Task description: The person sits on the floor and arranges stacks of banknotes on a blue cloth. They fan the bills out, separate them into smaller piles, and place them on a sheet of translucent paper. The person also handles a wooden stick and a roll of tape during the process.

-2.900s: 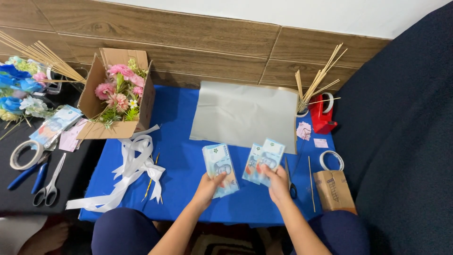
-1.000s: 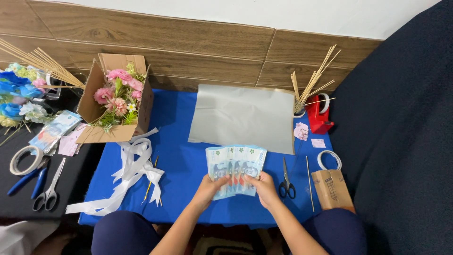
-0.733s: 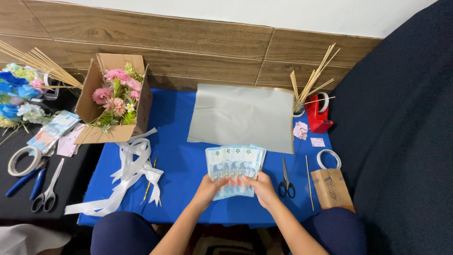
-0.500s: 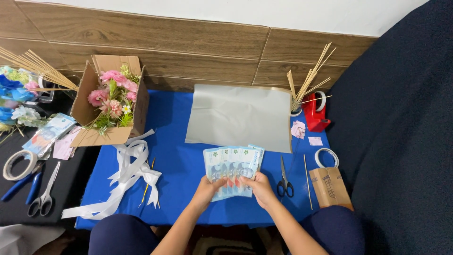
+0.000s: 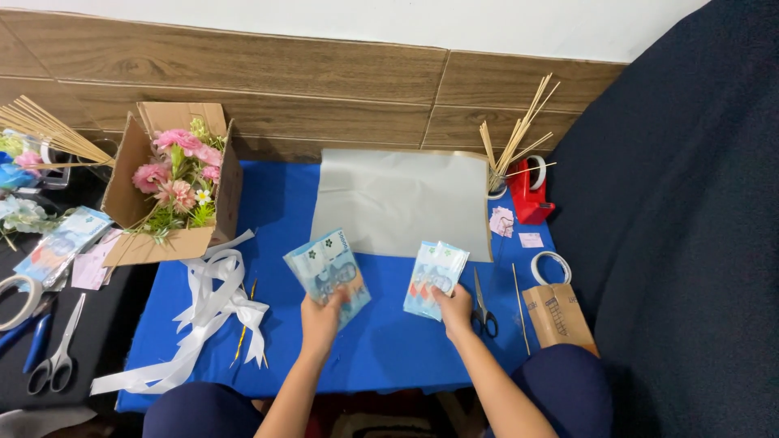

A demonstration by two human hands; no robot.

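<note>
My left hand (image 5: 320, 318) grips a stack of pale blue banknotes (image 5: 326, 272), held up and tilted left over the blue table cover (image 5: 389, 349). A second, smaller stack of blue banknotes (image 5: 436, 278) is in my right hand (image 5: 454, 308), a hand's width to the right of the first. Both stacks hover just in front of a grey sheet of paper (image 5: 402, 200) lying flat on the cover.
A cardboard box of pink flowers (image 5: 174, 191) stands at left, white ribbon (image 5: 207, 312) in front of it. Scissors (image 5: 482, 304), a brown paper bag (image 5: 556, 315), a tape roll (image 5: 551, 266), a red tape dispenser (image 5: 531, 191) and wooden sticks (image 5: 515, 138) lie at right.
The banknotes were held together as one fan in both hands; now they are split into two stacks, my left hand moved left and my right hand right.
</note>
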